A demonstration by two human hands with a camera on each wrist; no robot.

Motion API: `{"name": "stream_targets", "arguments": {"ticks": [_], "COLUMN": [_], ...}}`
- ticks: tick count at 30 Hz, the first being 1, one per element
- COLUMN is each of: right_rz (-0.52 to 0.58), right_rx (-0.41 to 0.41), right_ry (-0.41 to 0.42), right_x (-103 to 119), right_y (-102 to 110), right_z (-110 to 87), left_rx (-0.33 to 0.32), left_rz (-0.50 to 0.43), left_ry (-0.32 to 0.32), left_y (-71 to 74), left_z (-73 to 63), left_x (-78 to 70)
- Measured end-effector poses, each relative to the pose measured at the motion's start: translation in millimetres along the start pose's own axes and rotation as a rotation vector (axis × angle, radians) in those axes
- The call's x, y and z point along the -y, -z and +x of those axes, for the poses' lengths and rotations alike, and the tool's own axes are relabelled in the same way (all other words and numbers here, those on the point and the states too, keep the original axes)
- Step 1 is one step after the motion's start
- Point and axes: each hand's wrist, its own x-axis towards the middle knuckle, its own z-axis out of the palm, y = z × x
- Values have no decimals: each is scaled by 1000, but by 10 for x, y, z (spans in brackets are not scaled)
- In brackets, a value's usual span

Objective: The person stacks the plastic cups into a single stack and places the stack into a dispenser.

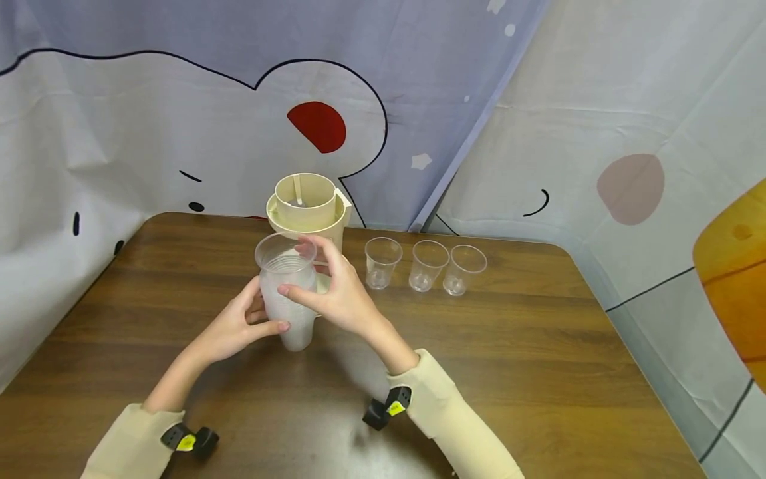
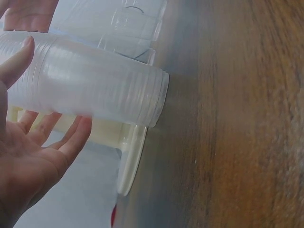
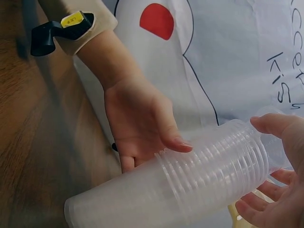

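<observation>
Just in front of the cream container [image 1: 338,223], a stack of clear cups [image 1: 299,318] leans slightly, rims upward. The left hand [image 1: 230,329] has its grip clamped around the side; the right hand's [image 1: 340,293] is clamped around the upper part. Three single cups [image 1: 421,269] stand in a row on the table [image 1: 514,359].

My left sleeve [image 1: 126,447] and right sleeve [image 1: 457,426] are plain cream cloth, each ending just short of the wrist. At each cuff I wear a small black device, the left unit [image 1: 174,435] and right unit [image 1: 401,396] both having a blocky, jutting end and a bright yellow label [image 3: 72,19] with dark, unreadable marks. My fingers [image 1: 300,295] are bare.
</observation>
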Motion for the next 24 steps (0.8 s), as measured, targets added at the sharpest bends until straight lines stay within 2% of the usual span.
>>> {"name": "stream_targets", "arguments": {"ticks": [24], "right_rz": [20], "right_rx": [19], "right_ry": [-5], "right_x": [-20], "right_y": [-30], "right_z": [-7], "left_rx": [4], "left_rz": [-9], "left_ry": [-8], "left_y": [1], "left_z": [-2], "left_x": [-14]}}
